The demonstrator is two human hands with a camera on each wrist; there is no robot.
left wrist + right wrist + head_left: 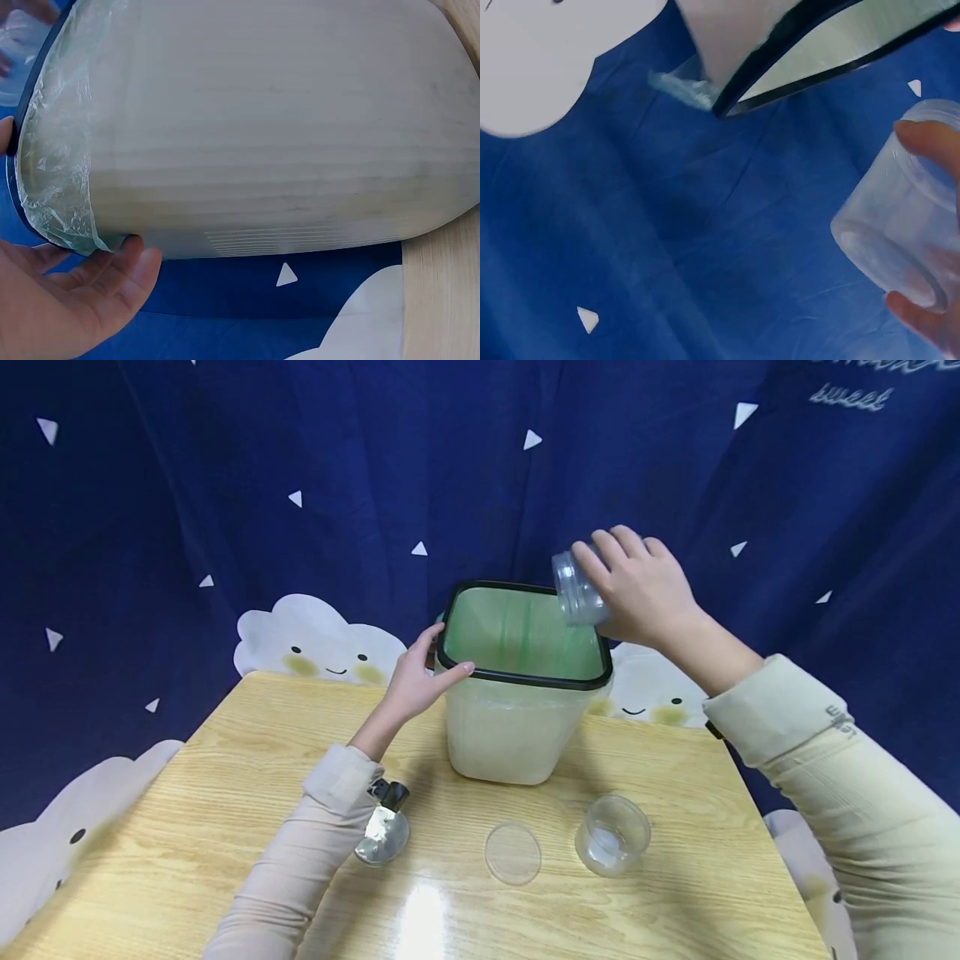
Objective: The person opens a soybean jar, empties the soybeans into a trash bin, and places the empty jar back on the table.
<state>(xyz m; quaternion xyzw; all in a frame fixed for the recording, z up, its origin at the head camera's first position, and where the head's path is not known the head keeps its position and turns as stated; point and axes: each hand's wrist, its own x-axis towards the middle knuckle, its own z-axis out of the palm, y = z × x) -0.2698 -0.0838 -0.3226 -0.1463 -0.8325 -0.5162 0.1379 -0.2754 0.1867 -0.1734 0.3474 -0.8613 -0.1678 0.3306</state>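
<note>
A whitish trash bin [502, 735] with a black rim and a thin green bag liner [495, 627] stands at the table's far side. My left hand [416, 681] holds it at the left, thumb on the front rim; in the left wrist view the fingers [131, 270] touch its side below the rim. My right hand [641, 585] grips a clear plastic jar [577, 589] over the bin's right rim. The jar is tilted, its threaded mouth towards the bin, and the right wrist view shows no contents in the jar [877, 202].
On the wooden table [285, 760] stands another clear jar [612, 835] at the right. A flat clear disc [513, 853] lies left of it. Near my left forearm is a shiny silver round piece [382, 837]. A dark blue curtain [360, 460] hangs behind the table.
</note>
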